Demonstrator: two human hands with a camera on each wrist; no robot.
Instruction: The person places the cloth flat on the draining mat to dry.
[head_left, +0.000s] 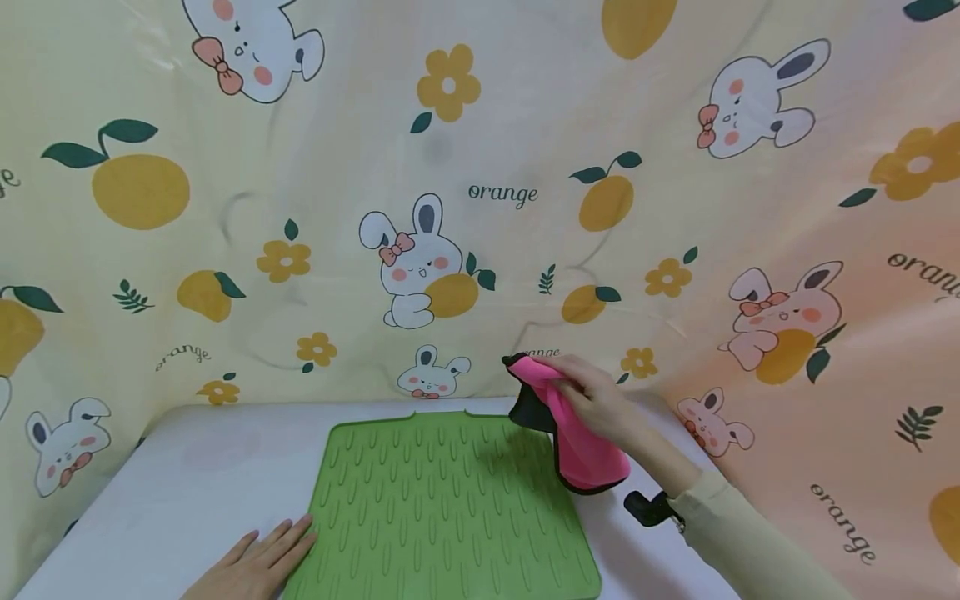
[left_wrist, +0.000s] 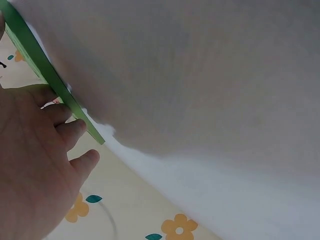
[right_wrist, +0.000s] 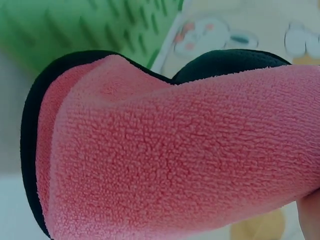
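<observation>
A green ridged mat [head_left: 442, 508] lies on the white table. My right hand [head_left: 596, 400] grips a bunched pink cloth [head_left: 592, 450] with black edging and a dark reverse side, held above the mat's far right corner. In the right wrist view the cloth's fluffy pink face [right_wrist: 175, 150] fills most of the picture, and only a bit of the hand shows at the right edge. My left hand [head_left: 258, 562] rests with fingers spread at the mat's near left edge. Seen from the left wrist, those fingers [left_wrist: 70, 132] are at the green rim [left_wrist: 55, 80].
The white table [head_left: 217, 467] extends left of the mat. Behind and at both sides hangs a pale sheet [head_left: 337, 150] printed with rabbits, oranges and flowers. A black device [head_left: 648, 508] is strapped at the right wrist by the sleeve [head_left: 742, 533].
</observation>
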